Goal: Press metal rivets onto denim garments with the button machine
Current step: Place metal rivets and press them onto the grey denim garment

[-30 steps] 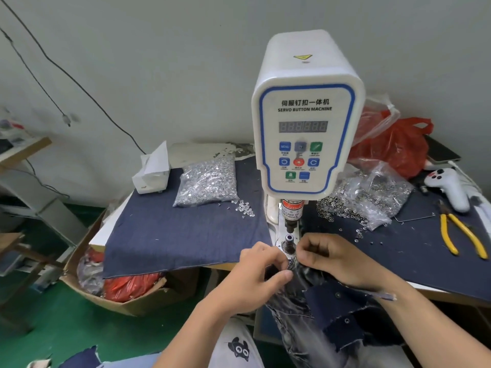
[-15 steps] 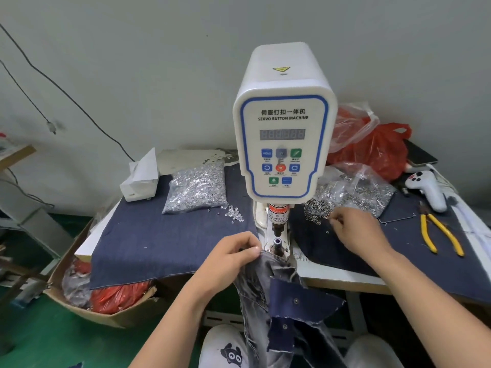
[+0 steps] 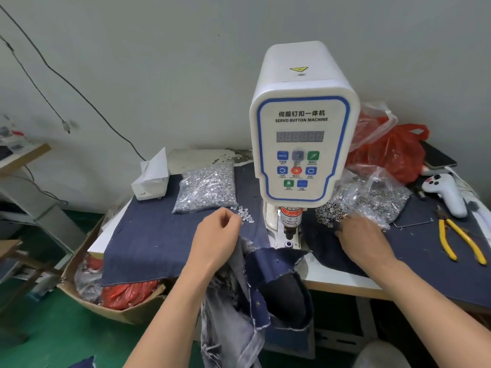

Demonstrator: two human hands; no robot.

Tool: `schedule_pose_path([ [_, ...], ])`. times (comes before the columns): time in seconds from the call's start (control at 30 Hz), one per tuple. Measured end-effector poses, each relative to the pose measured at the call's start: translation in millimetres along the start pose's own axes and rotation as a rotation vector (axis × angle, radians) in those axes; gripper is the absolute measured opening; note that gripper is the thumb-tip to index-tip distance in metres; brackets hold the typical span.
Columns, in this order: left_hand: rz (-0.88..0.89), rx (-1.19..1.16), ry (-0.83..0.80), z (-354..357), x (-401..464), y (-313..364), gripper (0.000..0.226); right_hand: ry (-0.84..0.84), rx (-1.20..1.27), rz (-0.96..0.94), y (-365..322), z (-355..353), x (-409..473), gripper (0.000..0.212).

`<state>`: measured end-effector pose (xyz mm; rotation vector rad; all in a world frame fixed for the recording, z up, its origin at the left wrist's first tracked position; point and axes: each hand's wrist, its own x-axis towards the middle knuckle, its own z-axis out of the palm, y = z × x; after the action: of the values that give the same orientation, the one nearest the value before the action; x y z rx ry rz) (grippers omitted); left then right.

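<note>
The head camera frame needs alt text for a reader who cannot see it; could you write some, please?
A person's left hand and right hand reach for loose rivet parts either side of a white servo button machine. A denim garment hangs off the table edge below its press.

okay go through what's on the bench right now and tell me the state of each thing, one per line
Button machine: upright, display dark.
Denim garment: draped off the table edge, under the press.
Left hand: curled at loose rivets.
Right hand: reaching into ring pile.
Pliers: lying flat, untouched.

My left hand (image 3: 216, 232) is reaching at loose rivets (image 3: 245, 217); my right hand (image 3: 362, 236) is touching rings (image 3: 328, 215) beside the button machine (image 3: 303, 144).
</note>
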<state>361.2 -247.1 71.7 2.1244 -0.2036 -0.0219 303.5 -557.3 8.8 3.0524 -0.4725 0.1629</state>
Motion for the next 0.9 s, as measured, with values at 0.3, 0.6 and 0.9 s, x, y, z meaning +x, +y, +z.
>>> schedule_pose_path([
  [0.3,-0.145,0.471,-0.054,39,64,-32,0.023,0.004,0.086,0.070,-5,-14,-5,0.025],
  [0.6,-0.153,0.494,0.031,53,62,-34,0.008,-0.017,0.700,0.179,-25,-33,-10,0.052],
  [0.9,-0.070,0.276,-0.028,41,44,-31,0.010,-0.485,1.743,0.511,-81,-49,-34,0.021],
])
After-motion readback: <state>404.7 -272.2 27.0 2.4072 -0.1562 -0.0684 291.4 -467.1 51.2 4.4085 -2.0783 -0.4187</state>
